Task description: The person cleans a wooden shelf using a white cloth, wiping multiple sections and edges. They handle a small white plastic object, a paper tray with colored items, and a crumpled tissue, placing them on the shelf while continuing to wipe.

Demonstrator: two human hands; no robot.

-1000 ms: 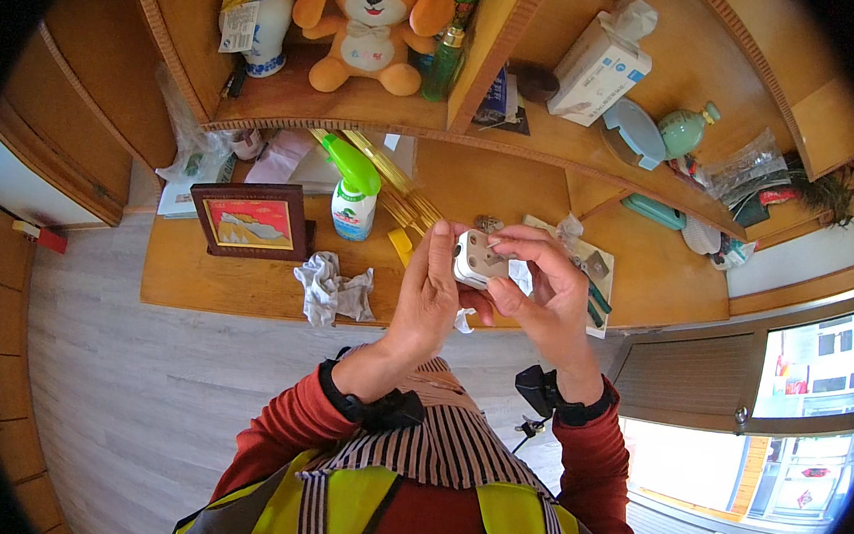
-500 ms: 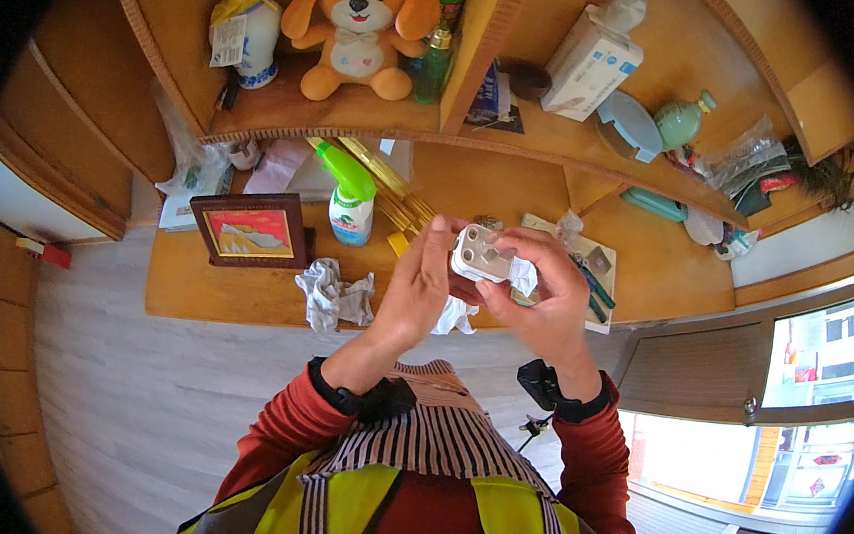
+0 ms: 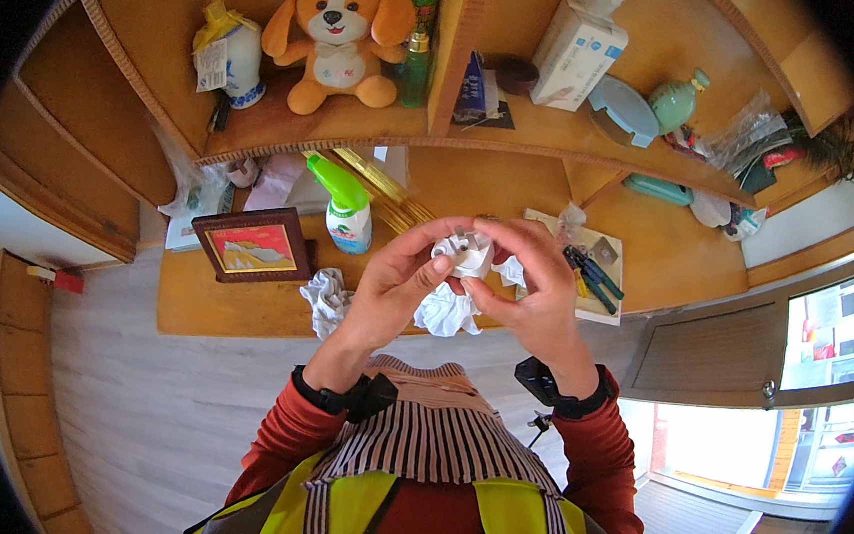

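Both hands hold a small white plug adapter (image 3: 466,255) above the front edge of the wooden desk, with short prongs and small dark holes on its upward face. My left hand (image 3: 392,284) grips its left side, the thumb resting on its face. My right hand (image 3: 538,288) closes on the other side, fingers over the far edge and thumb below. Beneath the hands shows a crumpled white cloth (image 3: 447,312); whether the fingers touch it I cannot tell. A second crumpled cloth (image 3: 326,301), greyish white, lies at the desk's front edge to the left.
Left on the desk (image 3: 184,298) stand a framed picture (image 3: 255,243) and a green-topped spray bottle (image 3: 348,216). Gold strips (image 3: 383,185) lie behind. Pliers (image 3: 595,278) rest on a board at the right. A shelf above carries a plush dog (image 3: 339,54) and a tissue box (image 3: 578,63).
My hands have turned the adapter, so prongs now face up, and the left fingers have closed further round it. More of the white cloth beneath shows. The view has shifted slightly.
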